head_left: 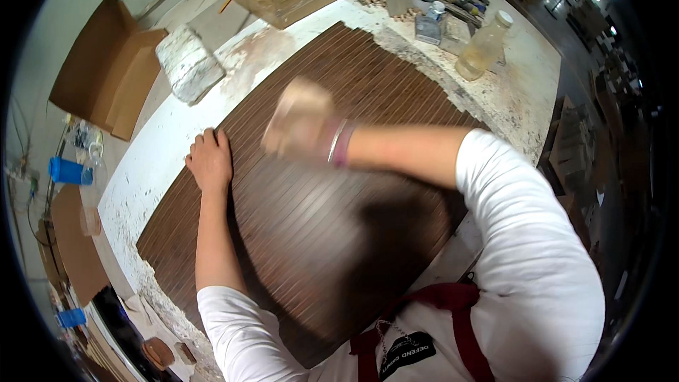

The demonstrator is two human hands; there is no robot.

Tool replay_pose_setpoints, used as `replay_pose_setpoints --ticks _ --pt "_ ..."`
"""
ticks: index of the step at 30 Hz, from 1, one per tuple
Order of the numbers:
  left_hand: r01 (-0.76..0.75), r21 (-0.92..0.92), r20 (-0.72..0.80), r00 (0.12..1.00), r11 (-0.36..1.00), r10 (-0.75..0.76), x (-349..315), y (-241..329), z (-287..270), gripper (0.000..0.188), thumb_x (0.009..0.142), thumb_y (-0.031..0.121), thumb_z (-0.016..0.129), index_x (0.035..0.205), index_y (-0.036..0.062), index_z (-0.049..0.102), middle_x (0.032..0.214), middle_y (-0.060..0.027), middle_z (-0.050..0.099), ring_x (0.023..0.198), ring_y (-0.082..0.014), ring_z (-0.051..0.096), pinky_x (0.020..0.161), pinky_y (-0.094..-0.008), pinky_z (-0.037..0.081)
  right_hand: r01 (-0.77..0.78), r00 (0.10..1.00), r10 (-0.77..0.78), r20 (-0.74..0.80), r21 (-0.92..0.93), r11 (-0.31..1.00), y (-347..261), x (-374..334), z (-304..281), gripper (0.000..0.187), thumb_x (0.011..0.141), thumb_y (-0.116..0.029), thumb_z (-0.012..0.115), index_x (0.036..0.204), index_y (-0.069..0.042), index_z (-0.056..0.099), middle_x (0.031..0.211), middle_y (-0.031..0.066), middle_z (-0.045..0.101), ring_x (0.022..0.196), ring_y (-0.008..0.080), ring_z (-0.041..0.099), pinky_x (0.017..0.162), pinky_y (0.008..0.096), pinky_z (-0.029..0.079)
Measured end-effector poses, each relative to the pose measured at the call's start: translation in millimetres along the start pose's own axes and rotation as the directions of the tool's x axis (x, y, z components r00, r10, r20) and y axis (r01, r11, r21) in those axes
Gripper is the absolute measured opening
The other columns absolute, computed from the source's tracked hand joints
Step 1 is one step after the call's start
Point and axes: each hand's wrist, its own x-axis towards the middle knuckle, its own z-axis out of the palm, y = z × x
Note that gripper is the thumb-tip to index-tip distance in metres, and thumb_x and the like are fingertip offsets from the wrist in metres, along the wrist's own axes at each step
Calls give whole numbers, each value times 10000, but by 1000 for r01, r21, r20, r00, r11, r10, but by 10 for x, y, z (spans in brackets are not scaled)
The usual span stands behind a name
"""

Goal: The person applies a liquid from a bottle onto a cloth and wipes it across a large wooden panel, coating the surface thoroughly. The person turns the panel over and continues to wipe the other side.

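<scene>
A large dark brown panel of narrow wood strips (332,64) lies on the white work table. My left hand (210,160) rests flat on the panel's left edge, its fingers stretched out and holding nothing. Above the middle of the panel, my right hand (293,134) is smeared by motion. It seems closed round a pale tan pad (305,93), too blurred for its kind to show. A band and a bracelet circle the right wrist. Light glares off the panel's middle, and the shadow of my body covers its near right part.
A white-crusted block (188,64) and an open cardboard box (106,71) stand at the left. Toward the back are a box of odds and ends (290,7), scattered small pieces (453,3) and a cloudy bottle (483,49). A blue container (66,170) is at the far left.
</scene>
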Motion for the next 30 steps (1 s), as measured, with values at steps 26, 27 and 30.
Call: replay_pose_setpoints --ticks 26,27,30 --pt "-675 -176 -103 737 717 668 -782 1569 -541 396 895 134 612 1282 90 546 1389 -139 467 1269 -344 467 1036 -465 411 277 768 372 -521 794 541 816 -2728 -4015 516 909 -289 674 1310 -15 502 1265 181 596 1148 342 604 992 524 497" --pt "-702 -275 -83 698 657 711 -821 1859 -609 341 895 132 612 1225 56 577 1342 -140 506 1208 -349 521 1002 -428 448 389 808 249 -533 801 454 933 -2705 -4212 529 903 -284 683 1313 -11 491 1277 188 586 1149 358 601 1002 530 487" --pt "-745 -393 -73 609 539 789 -985 2582 -776 330 895 101 614 1213 24 571 1295 -150 538 1183 -368 536 991 -426 455 532 843 -170 -511 742 408 499 -2592 -4492 419 939 -342 623 1220 -45 535 1098 99 634 991 224 649 903 414 556"
